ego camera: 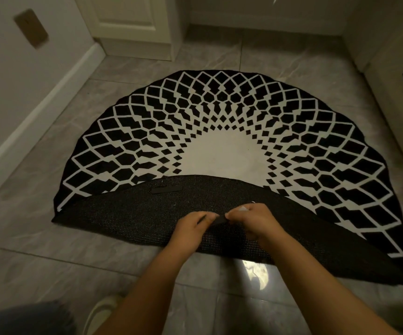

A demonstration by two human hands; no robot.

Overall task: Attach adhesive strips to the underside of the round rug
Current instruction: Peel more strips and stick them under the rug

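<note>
Two bare forearms reach over a grey tiled floor (128, 267) toward a round rug (219, 131), black with a white lattice pattern, whose near edge is folded back to show its dark mesh underside (128, 213). Above that fold, the left hand (192, 223) and right hand (251, 220) meet, each grip pinched narrow on a small dark adhesive strip (221, 220) held between them. Another dark strip (165, 190) lies stuck on the underside near the folded rim, well apart from the hands.

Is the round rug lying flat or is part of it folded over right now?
Folded. The round rug has its near edge flipped up over the pattern, showing the dark mesh underside.
</note>
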